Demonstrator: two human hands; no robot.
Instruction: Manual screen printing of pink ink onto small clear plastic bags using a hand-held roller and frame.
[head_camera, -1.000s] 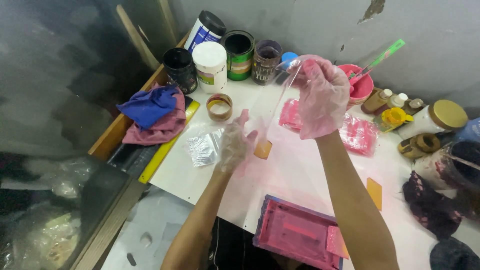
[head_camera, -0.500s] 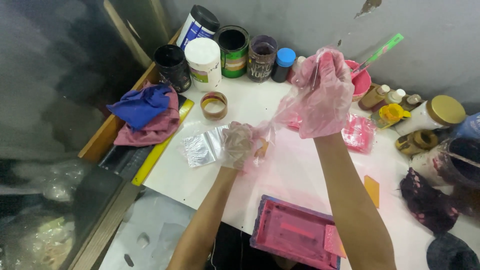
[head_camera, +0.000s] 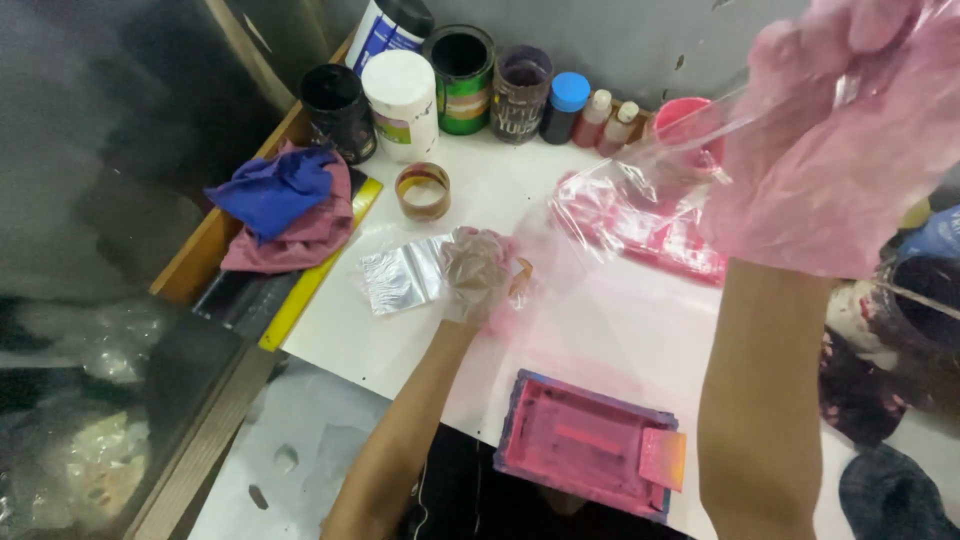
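The right hand (head_camera: 835, 150), gloved and cut off by the frame's edge, pinched a clear plastic sheet (head_camera: 600, 260) stretched to the left hand (head_camera: 475, 272), which gripped its lower end. The sheet veiled pink-stained plastic (head_camera: 650, 235) beneath. Paint tins (head_camera: 462, 65) stood beyond.

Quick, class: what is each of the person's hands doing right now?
Left hand: gloved, closed on the lower end of the clear plastic sheet, down at the white table.
Right hand: gloved, raised, closed on the sheet's upper end.
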